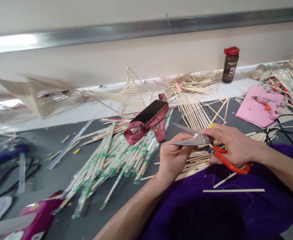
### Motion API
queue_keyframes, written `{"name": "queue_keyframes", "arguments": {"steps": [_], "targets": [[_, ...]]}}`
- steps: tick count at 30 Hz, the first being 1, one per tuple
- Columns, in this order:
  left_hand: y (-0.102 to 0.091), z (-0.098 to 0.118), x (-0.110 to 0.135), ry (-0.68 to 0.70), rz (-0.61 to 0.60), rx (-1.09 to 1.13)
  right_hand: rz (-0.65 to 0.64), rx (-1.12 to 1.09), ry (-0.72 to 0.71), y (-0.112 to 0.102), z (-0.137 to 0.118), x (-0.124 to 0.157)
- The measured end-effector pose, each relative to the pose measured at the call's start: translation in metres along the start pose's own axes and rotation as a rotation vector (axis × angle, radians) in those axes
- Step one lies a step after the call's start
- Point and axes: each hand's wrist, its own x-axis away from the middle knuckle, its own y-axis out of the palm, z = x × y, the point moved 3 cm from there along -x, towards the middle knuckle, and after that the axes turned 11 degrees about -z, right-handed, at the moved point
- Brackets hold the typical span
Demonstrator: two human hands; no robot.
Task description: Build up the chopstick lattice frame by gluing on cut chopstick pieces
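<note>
My right hand grips a pair of scissors with orange-red handles. Its two blades stand apart and point left, across the fingers of my left hand. That left hand is closed in a pinch. A pale end of a wooden chopstick shows between the blades by its fingertips, and the rest is hidden. Beneath my hands are several loose chopsticks. One more chopstick lies across the purple cloth on my lap.
Wrapped chopsticks are heaped to the left, with a phone and red lanyard on top. Behind stand stick frames and a bottle. A glue gun rests on pink paper. A blue tool is far left.
</note>
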Motion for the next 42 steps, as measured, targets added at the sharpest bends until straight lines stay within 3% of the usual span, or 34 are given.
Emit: {"name": "queue_keyframes", "arguments": {"steps": [8,14,24,32,42], "targets": [[0.001,0.006,0.000,-0.001,0.040,-0.004,0.080,0.018,-0.061,0.004,0.004,-0.001],[0.004,0.007,-0.002,-0.044,0.056,-0.014,0.077,0.052,0.003,0.006,0.005,-0.002],[0.005,0.004,-0.010,-0.177,0.078,0.222,0.077,0.066,0.094,0.005,0.007,-0.003],[0.003,-0.005,-0.007,-0.109,-0.008,0.241,0.041,0.024,0.022,0.001,0.003,-0.002],[0.006,-0.001,-0.005,-0.097,-0.109,0.230,-0.017,-0.047,-0.012,-0.003,0.001,-0.001]]}}
